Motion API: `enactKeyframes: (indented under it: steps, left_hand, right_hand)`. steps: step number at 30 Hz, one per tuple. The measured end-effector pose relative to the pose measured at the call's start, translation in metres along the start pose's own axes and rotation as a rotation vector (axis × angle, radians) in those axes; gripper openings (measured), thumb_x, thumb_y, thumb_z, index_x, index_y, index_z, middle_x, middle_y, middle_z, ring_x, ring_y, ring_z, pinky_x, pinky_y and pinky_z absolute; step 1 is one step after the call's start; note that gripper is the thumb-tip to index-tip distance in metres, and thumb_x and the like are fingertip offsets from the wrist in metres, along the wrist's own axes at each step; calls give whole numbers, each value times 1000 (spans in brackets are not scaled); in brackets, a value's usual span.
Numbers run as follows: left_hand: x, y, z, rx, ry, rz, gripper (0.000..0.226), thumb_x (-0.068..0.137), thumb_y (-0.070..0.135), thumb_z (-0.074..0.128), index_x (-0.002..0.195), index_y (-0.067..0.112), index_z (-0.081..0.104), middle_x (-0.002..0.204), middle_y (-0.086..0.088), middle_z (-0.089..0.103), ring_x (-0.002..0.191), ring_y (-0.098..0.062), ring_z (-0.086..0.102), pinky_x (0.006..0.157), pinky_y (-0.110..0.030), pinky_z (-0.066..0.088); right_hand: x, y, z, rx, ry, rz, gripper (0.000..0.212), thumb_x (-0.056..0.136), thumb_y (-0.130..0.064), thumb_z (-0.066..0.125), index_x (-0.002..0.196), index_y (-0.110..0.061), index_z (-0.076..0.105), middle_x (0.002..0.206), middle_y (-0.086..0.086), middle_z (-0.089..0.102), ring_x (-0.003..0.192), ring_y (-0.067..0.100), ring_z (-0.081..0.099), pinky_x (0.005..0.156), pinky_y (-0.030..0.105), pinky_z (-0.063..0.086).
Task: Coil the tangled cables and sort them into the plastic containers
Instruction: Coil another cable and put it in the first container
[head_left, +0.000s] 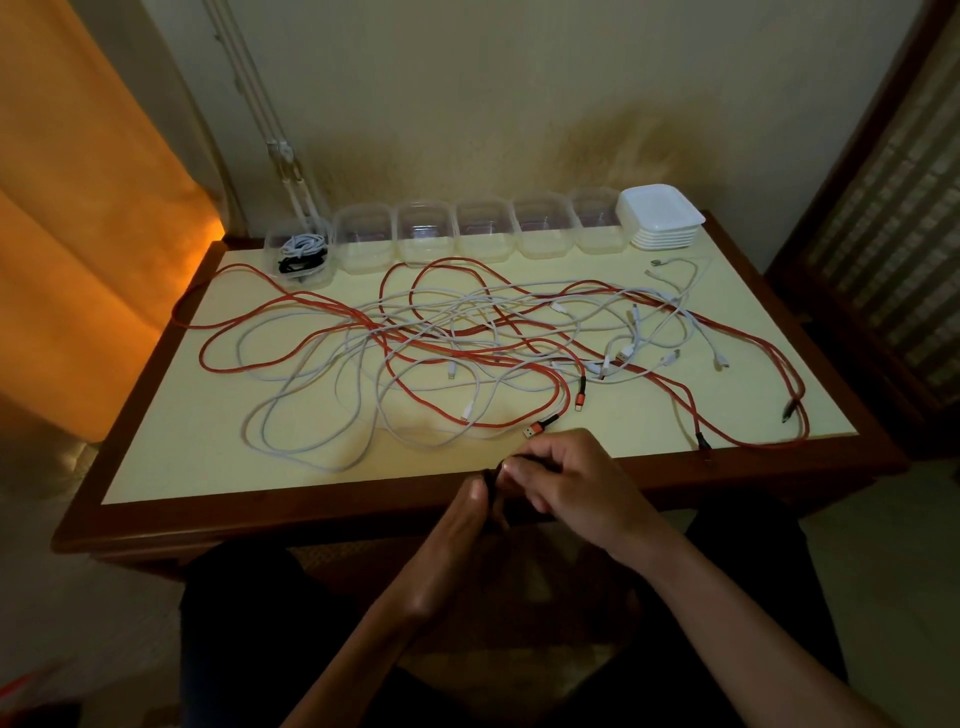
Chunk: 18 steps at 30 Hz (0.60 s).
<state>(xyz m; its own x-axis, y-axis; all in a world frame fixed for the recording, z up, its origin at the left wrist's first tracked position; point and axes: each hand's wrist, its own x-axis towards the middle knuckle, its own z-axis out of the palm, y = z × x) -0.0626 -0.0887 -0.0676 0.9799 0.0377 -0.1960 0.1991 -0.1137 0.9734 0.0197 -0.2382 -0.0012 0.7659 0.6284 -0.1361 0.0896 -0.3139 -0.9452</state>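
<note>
While red cables (467, 358) and white cables (322, 415) lay tangled across the table (156, 467), the left hand (462, 525) and right hand (576, 483) both pinched a dark cable (524, 460) at the near edge, far from the clear containers (452, 231) along the wall.
</note>
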Motion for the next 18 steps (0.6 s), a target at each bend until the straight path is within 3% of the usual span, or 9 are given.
enactKeyframes:
  steps: [1, 3, 6, 8, 9, 11, 14, 16, 18]
  left_hand:
    - [-3, 7, 6, 32, -29, 85, 38, 96, 57, 38, 95, 26, 58, 87, 10, 58, 83, -8, 55, 80, -26, 49]
    - [-7, 17, 13, -6, 10, 100, 25, 101, 34, 35, 92, 32, 59, 83, 14, 59, 79, -9, 53, 75, -25, 46]
    - [-3, 17, 11, 11, 43, 163, 20, 96, 18, 44, 86, 21, 61, 78, -3, 59, 71, -29, 54, 66, -39, 43]
    - [1, 15, 9, 35, 48, 123, 23, 93, 11, 47, 80, 20, 63, 83, -10, 65, 83, -36, 61, 71, -47, 49]
    - [1, 16, 8, 43, 38, 114, 26, 93, 5, 48, 78, 21, 64, 86, -9, 68, 89, -32, 65, 77, -47, 51]
    - [-2, 19, 8, 20, 8, 101, 33, 93, -6, 48, 78, 18, 64, 89, -4, 72, 99, -20, 68, 80, -31, 52]
    - [-3, 26, 10, -86, -23, 99, 30, 94, -3, 47, 79, 15, 66, 87, -6, 73, 98, -21, 69, 79, -22, 50]
    - [-4, 29, 12, -206, -33, 122, 21, 93, 8, 47, 82, 9, 63, 78, -9, 69, 81, -25, 69, 75, -24, 51]
    - [-3, 31, 13, -342, -12, 125, 16, 93, 13, 46, 84, 4, 57, 66, -6, 56, 61, -19, 56, 62, -23, 45]
  right_hand:
    - [3, 1, -1, 12, 23, 0, 26, 97, -12, 57, 76, -1, 69, 49, -6, 51, 49, 5, 48, 55, 15, 41]
    - [7, 4, -1, 48, 63, 5, 26, 97, -12, 57, 79, 1, 69, 49, -4, 52, 50, 8, 50, 56, 16, 42]
    - [10, 8, -1, 63, 93, 21, 25, 97, -13, 57, 78, -4, 71, 51, -2, 53, 52, 10, 53, 59, 17, 45]
    - [11, 9, -2, 66, 95, 24, 26, 97, -14, 57, 76, -9, 71, 52, -1, 54, 52, 10, 52, 58, 17, 45]
    - [11, 9, -3, 70, 89, 20, 26, 97, -13, 57, 75, -12, 70, 52, -2, 54, 52, 10, 51, 58, 19, 45]
    - [11, 9, -3, 71, 71, 7, 27, 96, -12, 58, 73, -18, 70, 52, -3, 54, 53, 10, 51, 57, 22, 45]
    - [14, 11, -5, 79, 88, -6, 25, 95, -12, 61, 73, -21, 71, 53, -2, 57, 55, 13, 54, 58, 24, 46]
    - [18, 16, -6, 36, 122, -21, 22, 94, -13, 63, 76, -20, 73, 59, -3, 63, 60, 14, 59, 62, 24, 48]
    - [22, 27, -3, -58, 158, -57, 25, 95, -15, 61, 74, -26, 70, 63, -14, 66, 65, 4, 60, 66, 18, 46]
